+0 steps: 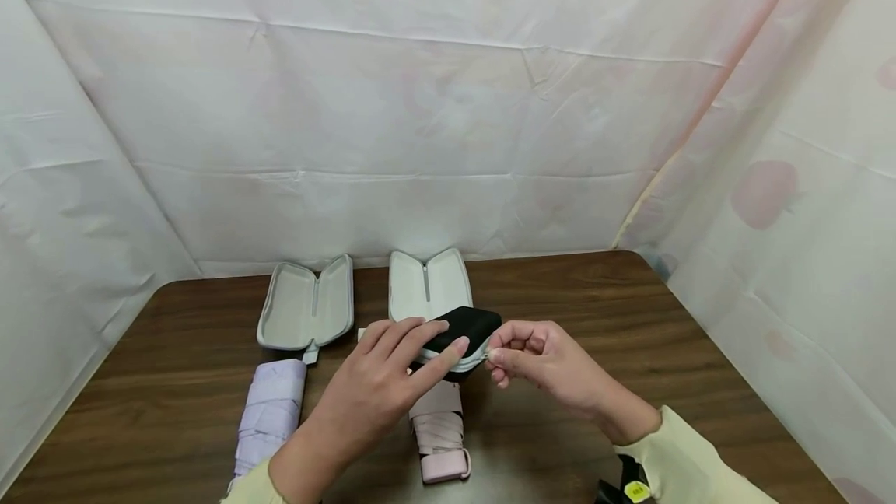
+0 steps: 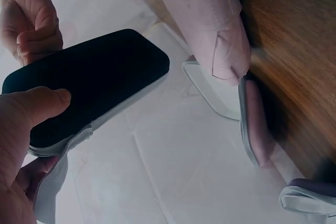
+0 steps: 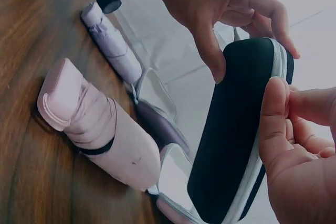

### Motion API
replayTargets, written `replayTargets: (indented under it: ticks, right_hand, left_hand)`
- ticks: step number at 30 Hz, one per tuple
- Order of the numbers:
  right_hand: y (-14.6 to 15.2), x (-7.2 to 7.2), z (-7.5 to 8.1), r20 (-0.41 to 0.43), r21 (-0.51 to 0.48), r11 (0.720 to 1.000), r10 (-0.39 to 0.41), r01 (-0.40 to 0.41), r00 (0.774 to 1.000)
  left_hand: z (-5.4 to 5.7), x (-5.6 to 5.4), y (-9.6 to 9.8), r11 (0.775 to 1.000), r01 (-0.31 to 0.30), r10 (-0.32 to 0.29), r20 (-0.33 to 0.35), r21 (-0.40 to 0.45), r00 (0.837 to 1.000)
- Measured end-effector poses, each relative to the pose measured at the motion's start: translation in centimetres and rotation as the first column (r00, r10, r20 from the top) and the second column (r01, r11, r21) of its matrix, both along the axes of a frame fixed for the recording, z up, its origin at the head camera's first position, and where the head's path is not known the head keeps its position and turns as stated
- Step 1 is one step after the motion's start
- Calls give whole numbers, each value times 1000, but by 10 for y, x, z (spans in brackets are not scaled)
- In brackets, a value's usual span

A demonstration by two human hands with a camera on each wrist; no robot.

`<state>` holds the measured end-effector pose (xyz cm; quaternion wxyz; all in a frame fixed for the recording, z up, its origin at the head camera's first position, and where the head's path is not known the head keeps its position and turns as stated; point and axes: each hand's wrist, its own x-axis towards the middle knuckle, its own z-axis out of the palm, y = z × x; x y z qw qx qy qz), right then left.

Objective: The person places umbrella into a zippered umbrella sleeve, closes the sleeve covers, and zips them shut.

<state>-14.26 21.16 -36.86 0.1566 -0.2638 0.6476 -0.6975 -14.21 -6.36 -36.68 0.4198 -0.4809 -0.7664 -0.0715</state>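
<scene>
A black zip case [image 1: 470, 327] with a pale zipper band [image 3: 279, 61] is held up above the table. My left hand [image 1: 381, 372] grips it from the left, its thumb lying on one broad black face in the left wrist view. At the case's right end, my right hand [image 1: 542, 360] pinches the zipper pull between thumb and finger; the pull is mostly hidden by the fingertips. The zipper looks closed along the stretch that shows. A grey fabric strap [image 2: 52, 187] hangs from the case beside the left hand. Below the case lies a pink folded umbrella [image 1: 439, 426].
A lavender folded umbrella [image 1: 271, 411] lies on the wooden table [image 1: 560, 294], left of the pink one. Two zip cases stand spread open at the back: a left open case [image 1: 290, 309] and a right open case [image 1: 446, 286]. A pale curtain [image 1: 420, 115] hangs behind.
</scene>
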Motion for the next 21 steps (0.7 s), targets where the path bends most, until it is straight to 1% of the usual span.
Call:
replayTargets:
  ticks: [3,8,11,16,18,21]
  right_hand:
    - [-3,2,1,47,-32,999,3,-2,999]
    - [-7,5,3,131,-96,995,53,-41,990]
    - [-9,7,4,149,-136,988,88,-68,985]
    - [-11,9,3,158,-185,978,124,-94,980]
    - [-12,11,4,163,-188,978,117,-85,980]
    - [-15,13,5,174,-167,985,80,-51,981]
  left_hand:
    - [-1,0,0,1000,-3,3,-4,13,1000]
    - [-1,0,3,999,-27,28,-39,40,999]
    - [-2,1,5,998,-31,35,-55,59,998]
    - [-3,2,8,998,-46,47,-39,45,998]
    - [-4,2,8,998,-59,60,-28,33,998]
    - [-6,4,8,997,-80,80,-20,14,997]
